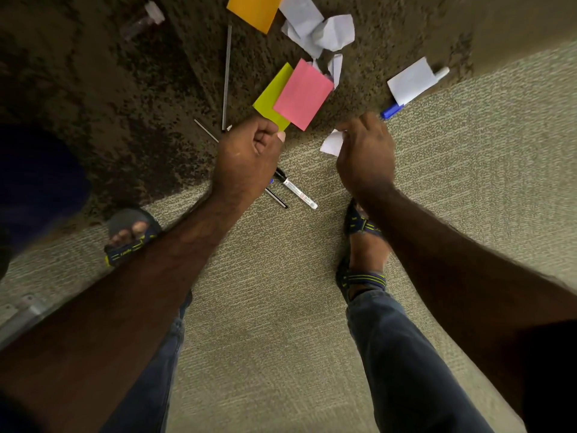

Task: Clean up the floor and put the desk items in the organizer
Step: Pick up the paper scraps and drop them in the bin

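Left hand (pixel 249 151) pinches the green note (pixel 270 100) and pink note (pixel 303 93) by their near corner; right hand (pixel 365 148) grips a white scrap (pixel 332 142). Marker (pixel 296 190) lies on the floor under the left wrist, crumpled paper (pixel 324 31) and orange note (pixel 254 10) beyond. Pale carpet (pixel 265 307) between the feet is open.

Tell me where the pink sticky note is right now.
In the head view, the pink sticky note lies on the dark carpet up centre, overlapping the yellow-green note, just beyond the left hand.
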`<state>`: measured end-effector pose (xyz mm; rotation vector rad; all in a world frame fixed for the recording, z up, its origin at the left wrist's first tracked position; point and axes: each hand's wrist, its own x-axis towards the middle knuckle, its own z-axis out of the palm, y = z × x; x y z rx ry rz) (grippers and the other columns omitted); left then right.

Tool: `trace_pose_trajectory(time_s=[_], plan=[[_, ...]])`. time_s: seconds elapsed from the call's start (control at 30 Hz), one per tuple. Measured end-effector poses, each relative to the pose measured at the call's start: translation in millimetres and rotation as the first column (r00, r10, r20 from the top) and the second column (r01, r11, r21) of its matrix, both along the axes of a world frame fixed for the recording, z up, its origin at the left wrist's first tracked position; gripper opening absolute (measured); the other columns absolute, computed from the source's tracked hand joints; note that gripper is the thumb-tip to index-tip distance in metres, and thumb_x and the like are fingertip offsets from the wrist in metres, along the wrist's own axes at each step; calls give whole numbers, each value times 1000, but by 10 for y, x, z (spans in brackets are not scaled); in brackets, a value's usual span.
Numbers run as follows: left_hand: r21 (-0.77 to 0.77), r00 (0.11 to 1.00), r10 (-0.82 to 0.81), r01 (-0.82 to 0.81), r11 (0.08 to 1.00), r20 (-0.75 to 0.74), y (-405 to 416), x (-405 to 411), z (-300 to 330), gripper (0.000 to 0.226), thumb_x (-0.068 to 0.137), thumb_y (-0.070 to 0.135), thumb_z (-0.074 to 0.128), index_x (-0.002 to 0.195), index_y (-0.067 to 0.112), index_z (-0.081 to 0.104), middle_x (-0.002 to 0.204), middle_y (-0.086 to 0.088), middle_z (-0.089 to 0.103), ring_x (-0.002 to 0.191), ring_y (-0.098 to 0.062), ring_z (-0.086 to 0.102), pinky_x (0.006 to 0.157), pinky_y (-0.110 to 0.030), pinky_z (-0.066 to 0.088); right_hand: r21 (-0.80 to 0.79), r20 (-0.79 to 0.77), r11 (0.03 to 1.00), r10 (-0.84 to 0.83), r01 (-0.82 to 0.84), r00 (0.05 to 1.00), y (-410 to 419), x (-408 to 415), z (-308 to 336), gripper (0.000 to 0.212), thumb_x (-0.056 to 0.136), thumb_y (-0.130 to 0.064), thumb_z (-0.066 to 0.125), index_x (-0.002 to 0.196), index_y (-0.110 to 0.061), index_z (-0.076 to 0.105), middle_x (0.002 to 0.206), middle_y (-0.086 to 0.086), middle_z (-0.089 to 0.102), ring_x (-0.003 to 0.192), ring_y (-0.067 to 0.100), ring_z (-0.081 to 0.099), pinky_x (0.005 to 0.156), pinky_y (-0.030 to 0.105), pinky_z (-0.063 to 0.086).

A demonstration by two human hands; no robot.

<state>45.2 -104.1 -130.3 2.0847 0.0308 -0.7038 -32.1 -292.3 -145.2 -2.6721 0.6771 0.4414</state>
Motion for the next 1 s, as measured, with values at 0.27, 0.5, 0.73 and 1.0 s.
trace_pose_trajectory(time_s=[0.27,0.5,0.73,1.0], plan=[[59,998,-18,14,998,61,122,40,-8,12,93,17,66,98,11,75,88,-7,74,75,-1,58,69,-19,51,74,159,997,-28,17,987,156,239,199,27,100,-12,50,115,-13,73,111,11,66,100,28,60,87,39,47],[77,990,-50,41,996,130,222,184,-73,44,87,19,78,127,6,68,116,-7,72,101,-8,64,86,-9,47,172,286,984,0,-52,958,434,483,441,23,97,-10,56,110,-9,74,110,16,67,102,36,63,87,46,51],[9,987,-150,150,989,55,412,396,-157,64,84,16,81,144,13,57,131,-2,69,120,-12,66,97,-17,54,262,346,959,15,-112,938,698,645,511,19,97,-9,58,107,-7,75,106,14,69,100,33,65,88,49,51],[90,984,-113,102,991,137,613,435,-173,25,91,29,71,109,12,74,101,-1,76,90,-5,71,80,-17,59,318,367,937,21,-147,930,837,804,559,18,94,-6,60,106,-3,74,105,14,72,96,31,68,83,49,53]])
